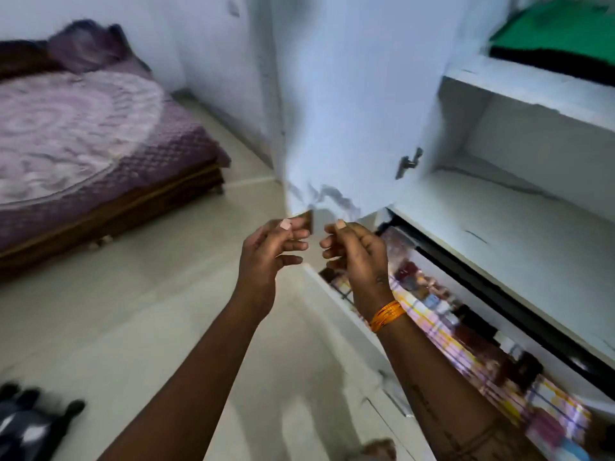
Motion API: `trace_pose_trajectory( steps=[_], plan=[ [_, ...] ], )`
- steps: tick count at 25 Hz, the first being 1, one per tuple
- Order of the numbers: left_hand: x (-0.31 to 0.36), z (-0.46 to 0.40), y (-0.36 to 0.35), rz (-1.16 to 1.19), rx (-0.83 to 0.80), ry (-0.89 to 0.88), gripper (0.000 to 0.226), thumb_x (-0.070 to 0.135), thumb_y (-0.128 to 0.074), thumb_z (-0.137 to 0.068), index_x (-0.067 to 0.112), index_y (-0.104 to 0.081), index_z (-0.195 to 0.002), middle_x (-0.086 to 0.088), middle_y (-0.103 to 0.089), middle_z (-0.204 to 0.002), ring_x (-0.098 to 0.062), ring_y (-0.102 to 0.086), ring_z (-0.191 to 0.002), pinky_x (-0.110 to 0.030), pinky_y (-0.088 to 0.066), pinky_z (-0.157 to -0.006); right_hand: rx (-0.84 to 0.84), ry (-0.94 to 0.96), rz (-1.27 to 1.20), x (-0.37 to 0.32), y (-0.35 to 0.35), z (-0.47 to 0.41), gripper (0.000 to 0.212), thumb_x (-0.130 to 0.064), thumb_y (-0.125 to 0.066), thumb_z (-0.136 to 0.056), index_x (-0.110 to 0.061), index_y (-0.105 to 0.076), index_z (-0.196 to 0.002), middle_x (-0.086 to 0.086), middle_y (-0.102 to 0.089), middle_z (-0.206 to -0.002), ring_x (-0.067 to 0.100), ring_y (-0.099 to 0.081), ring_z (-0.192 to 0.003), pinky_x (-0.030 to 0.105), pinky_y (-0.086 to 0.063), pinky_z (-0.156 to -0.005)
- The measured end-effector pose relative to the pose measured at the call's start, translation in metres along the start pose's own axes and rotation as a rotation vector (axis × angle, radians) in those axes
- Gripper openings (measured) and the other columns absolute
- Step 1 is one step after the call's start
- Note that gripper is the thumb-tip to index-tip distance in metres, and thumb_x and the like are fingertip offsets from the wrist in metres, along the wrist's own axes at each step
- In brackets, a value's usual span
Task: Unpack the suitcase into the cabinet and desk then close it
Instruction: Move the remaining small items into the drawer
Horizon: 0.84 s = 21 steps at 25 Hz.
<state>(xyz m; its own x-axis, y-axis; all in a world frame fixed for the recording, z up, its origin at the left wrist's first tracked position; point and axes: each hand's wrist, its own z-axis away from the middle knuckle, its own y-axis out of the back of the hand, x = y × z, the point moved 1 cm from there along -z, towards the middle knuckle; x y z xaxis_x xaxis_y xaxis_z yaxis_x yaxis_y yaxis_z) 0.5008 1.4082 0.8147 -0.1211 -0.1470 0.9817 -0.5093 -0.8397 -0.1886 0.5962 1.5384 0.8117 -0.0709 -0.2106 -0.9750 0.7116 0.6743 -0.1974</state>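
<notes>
- No text, label, brand, number or sign can be read anywhere in the view.
- Printed, coloured surfaces are seen on the packed items in the open drawer (472, 331), but they are too blurred for any lettering to be made out.
- Dark marks are seen on the right forearm (429, 407), yet no letters or figures can be told from them.
- The cabinet door (352, 104) is scuffed near its lower edge; nothing written is shown there.
</notes>
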Motion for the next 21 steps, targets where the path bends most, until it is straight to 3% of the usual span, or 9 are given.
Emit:
trace_pose_trajectory(
  steps=[10, 21],
  plan=[
    [0.085, 0.138, 0.324, -0.116, 0.575, -0.139, 0.029, 0.030, -0.053, -0.107, 0.011, -0.074, -0.111, -0.012, -0.077, -0.104, -0.027, -0.071, -0.089, -0.038, -0.055, -0.074, -0.576, -0.035, 0.100, 0.047, -0.307, 0.123, 0.032, -0.031, -0.056, -0.106, -0.006, -0.075, -0.103, 0.018, -0.076, -0.089, 0.020, -0.069, -0.074, 0.034, -0.056, -0.065],
    [0.093, 0.275, 0.549, 0.034, 1.153, -0.186, 0.025, 0.028, -0.056, -0.106, 0.011, -0.074, -0.107, -0.006, -0.076, -0.094, -0.017, -0.069, -0.076, -0.030, -0.053, -0.066, -1.128, -0.126, 0.214, 0.136, -0.547, 0.233, 0.034, -0.031, -0.058, -0.105, -0.001, -0.074, -0.102, 0.021, -0.074, -0.091, 0.020, -0.067, -0.074, 0.036, -0.055, -0.067]
  ],
)
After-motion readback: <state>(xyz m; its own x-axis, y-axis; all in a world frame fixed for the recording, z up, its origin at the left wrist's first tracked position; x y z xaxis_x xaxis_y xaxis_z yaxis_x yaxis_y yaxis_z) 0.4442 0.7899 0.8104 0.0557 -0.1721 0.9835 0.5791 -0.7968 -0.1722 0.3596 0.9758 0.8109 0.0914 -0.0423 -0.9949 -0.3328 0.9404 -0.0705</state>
